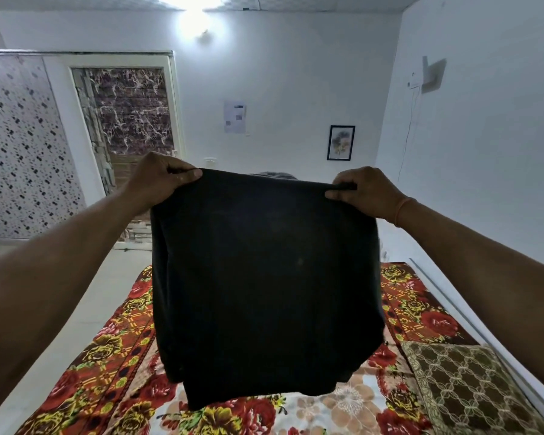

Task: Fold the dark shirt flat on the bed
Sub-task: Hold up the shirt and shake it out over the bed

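Note:
The dark shirt (264,277) hangs in the air in front of me, held up by its top edge and spread into a rough rectangle. My left hand (161,180) pinches the top left corner, and my right hand (363,191) pinches the top right corner. The shirt's lower edge dangles just above the bed (113,356), which is covered with a red and yellow floral spread. The shirt hides the middle of the bed.
A brown patterned pillow (465,387) lies on the bed at the right, near the white wall. To the left of the bed is pale floor (60,309), with a doorway behind it. A framed picture (340,142) hangs on the far wall.

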